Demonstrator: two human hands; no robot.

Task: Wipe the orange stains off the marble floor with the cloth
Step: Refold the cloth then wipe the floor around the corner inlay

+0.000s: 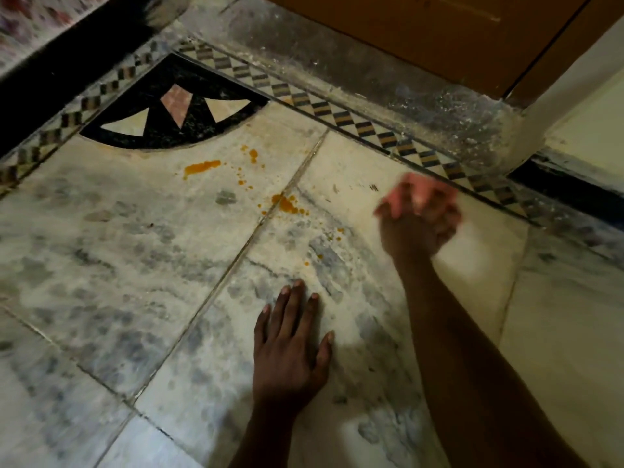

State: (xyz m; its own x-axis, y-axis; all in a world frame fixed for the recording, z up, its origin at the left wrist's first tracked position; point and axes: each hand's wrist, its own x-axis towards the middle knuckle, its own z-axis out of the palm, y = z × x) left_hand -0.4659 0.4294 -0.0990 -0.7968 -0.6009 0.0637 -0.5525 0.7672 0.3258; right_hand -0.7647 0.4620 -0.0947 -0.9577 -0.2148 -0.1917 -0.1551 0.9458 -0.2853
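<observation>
Beside orange stains [285,202] — right hand [418,224] grips cloth [417,190]; blurred.

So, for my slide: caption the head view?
Right hand grips pink cloth beside orange stains; left hand rests on marble floor.

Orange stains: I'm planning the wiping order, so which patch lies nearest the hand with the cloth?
The tiny specks just left of the right hand gripping the pink cloth; the streak by the black inlay lies farthest.

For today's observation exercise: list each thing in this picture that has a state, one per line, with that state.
Stains: still on floor, unwiped.
Cloth: pink, bunched in right hand, blurred.
Right hand: grips cloth.
Left hand: flat on floor, fingers spread.
Door: cannot tell.
</observation>
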